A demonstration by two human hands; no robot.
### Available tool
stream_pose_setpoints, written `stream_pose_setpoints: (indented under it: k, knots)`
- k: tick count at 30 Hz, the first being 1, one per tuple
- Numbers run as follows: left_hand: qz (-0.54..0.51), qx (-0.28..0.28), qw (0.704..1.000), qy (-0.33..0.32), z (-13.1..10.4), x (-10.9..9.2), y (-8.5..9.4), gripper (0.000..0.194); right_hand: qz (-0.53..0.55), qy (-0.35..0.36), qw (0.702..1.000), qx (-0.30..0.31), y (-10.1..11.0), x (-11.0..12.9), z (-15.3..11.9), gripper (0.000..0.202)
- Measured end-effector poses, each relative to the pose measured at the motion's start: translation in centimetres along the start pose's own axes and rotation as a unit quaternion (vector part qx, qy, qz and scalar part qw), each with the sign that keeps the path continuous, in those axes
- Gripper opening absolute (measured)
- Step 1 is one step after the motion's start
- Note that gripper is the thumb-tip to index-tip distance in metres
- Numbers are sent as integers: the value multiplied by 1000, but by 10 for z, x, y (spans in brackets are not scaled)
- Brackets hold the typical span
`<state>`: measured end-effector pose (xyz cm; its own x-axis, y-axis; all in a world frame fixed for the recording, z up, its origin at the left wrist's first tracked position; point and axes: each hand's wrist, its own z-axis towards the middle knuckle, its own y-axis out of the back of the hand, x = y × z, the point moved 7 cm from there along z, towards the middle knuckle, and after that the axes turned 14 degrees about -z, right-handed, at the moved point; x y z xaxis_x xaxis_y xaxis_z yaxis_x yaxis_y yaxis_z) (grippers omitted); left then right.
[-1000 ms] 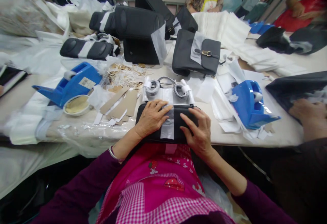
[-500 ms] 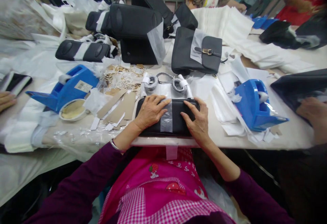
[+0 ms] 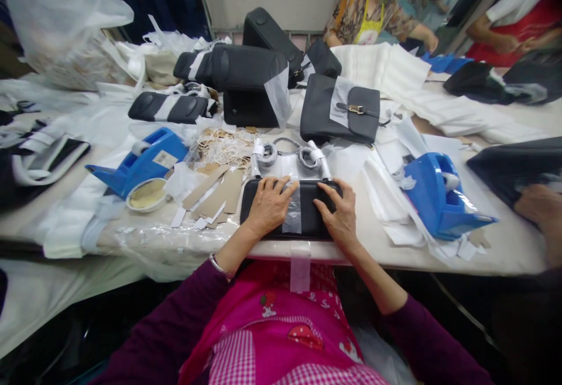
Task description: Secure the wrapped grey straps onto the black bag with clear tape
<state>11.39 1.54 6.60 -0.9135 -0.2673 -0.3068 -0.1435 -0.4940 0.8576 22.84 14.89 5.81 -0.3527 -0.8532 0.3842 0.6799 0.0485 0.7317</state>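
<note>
A black bag lies at the table's front edge, with a translucent strip across its middle. Two wrapped handle coils lie just behind it, under pale wrapping. My left hand rests open on the bag's left half, its fingertips reaching the strip. On the right half, my right hand is open too, thumb apart from the fingers and fingertips at the far edge. A loose translucent piece hangs from the table's edge below the bag.
Blue tape dispensers stand left and right. Cardboard pieces, white strings and a tape roll lie left. Black bags and a buckled bag stand behind. A co-worker's hand is at right.
The view has tilted up and shifted a little left. Both hands stay on the bag in nearly the same pose. The co-worker's hand at far left has gone out of view.
</note>
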Motion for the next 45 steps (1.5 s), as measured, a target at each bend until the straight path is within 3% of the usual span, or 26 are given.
stream_pose_setpoints:
  k: [7,11,14,18,20,22,25,29,35,41,45]
  knots:
    - [17,6,1000,-17,-3,-2,1,44,-5,-1,1000,-4,-1,2,2,36]
    - [17,-6,999,-29,-4,-4,3,45,-45,18,998,-45,16,9,-5,42]
    - [12,-14,999,-34,-5,-4,4,46,-11,130,991,-26,32,27,-32,48]
    - [3,-21,999,-50,-6,-5,5,47,4,351,930,111,34,54,-95,65]
    - [-6,-25,998,-62,-6,-7,5,48,-50,400,903,148,26,55,-119,64]
    - [-14,-22,997,-77,-6,-8,5,49,-82,422,891,146,18,56,-131,56]
    - [-28,1,994,-106,-9,-10,2,49,-40,426,899,90,19,64,-131,41]
    - [-47,30,989,-136,-17,-11,0,46,68,376,924,30,40,79,-121,30]
    - [-77,51,986,-140,-25,-12,-2,52,91,342,935,35,59,94,-122,30]
    - [-92,62,986,-127,-22,-12,-3,54,82,321,942,63,59,97,-129,27]
    - [-98,61,987,-113,-22,-11,-2,53,97,315,939,95,61,99,-140,36]
